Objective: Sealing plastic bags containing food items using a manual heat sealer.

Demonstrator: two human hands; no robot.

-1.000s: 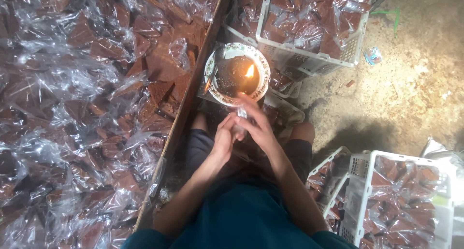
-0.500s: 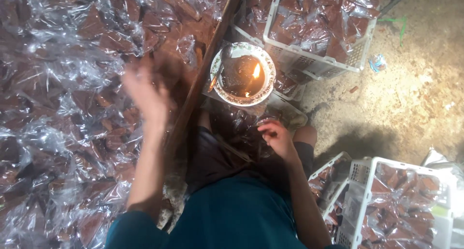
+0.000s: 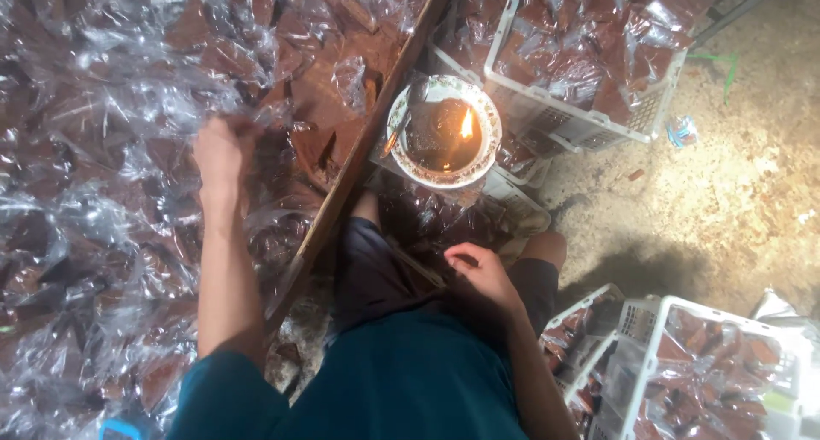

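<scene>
A seated person works amid a sea of clear packets (image 3: 94,235) of brown pieces, heaped across the left of the scene. The left hand (image 3: 224,154) reaches far out over the heap, fingers curled down among the packets — whether it has closed on one cannot be told through the blur. A wooden plank (image 3: 359,162) runs diagonally, edging the heap. Just right of it, beyond the knees, a white bowl (image 3: 427,177) of dark liquid carries a small flame (image 3: 466,124). The right hand (image 3: 483,273) rests near, on the lap, fingers loosely bent and holding nothing that shows. Two white crates (image 3: 653,107) filled with more packets stand on the dirt floor (image 3: 726,209) — one far, one near right.
</scene>
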